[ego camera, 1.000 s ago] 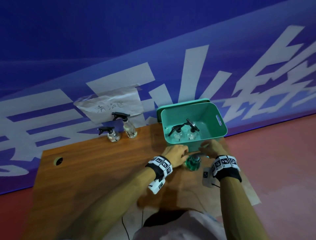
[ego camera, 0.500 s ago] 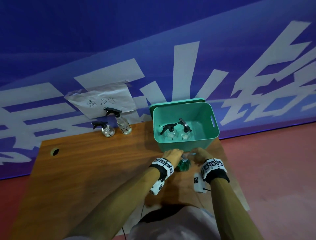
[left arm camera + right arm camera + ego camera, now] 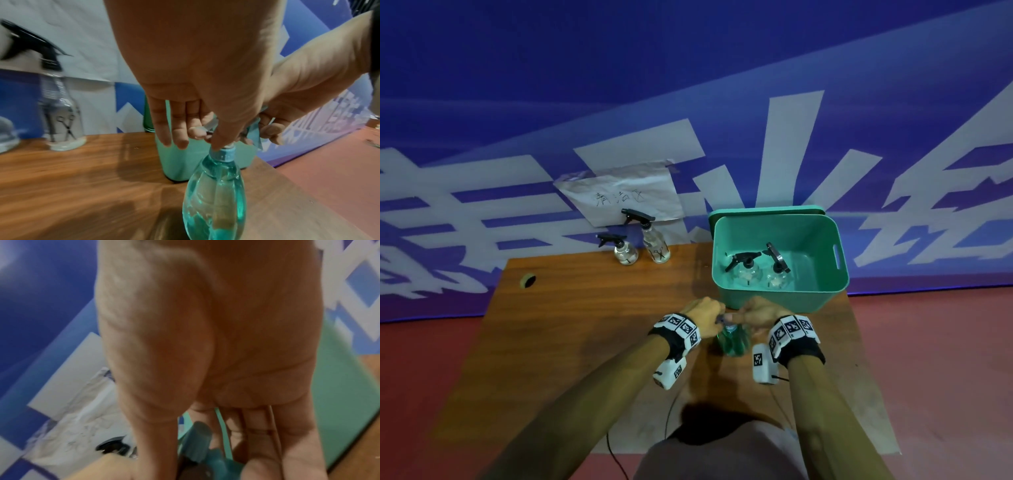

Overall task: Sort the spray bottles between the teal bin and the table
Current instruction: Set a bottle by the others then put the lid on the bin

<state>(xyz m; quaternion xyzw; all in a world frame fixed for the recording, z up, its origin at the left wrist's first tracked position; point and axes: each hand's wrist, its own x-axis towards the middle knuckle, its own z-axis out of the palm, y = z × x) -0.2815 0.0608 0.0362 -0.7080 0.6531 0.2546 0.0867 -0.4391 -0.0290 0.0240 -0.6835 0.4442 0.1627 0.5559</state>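
A teal spray bottle (image 3: pixel 732 344) (image 3: pixel 213 203) stands upright on the wooden table (image 3: pixel 585 325), just in front of the teal bin's (image 3: pixel 774 301) left front corner. My left hand (image 3: pixel 705 313) (image 3: pixel 207 139) pinches its neck with thumb and forefinger, the other fingers hanging straight. My right hand (image 3: pixel 756 311) (image 3: pixel 273 129) (image 3: pixel 218 443) curls round its blue spray head from the right. Two clear bottles with black triggers (image 3: pixel 744 270) (image 3: pixel 777 274) stand inside the bin. Two more clear bottles (image 3: pixel 625 251) (image 3: pixel 655 245) stand on the table by the wall.
A crumpled paper sign (image 3: pixel 619 198) hangs on the blue wall behind the two table bottles. The table has a round cable hole (image 3: pixel 528 280) at its left. Red floor lies right of the table. A lid leans behind the bin.
Both hands have stayed at the teal bottle's head. The bottle has shifted slightly left along the bin's front, and the head view has swung.
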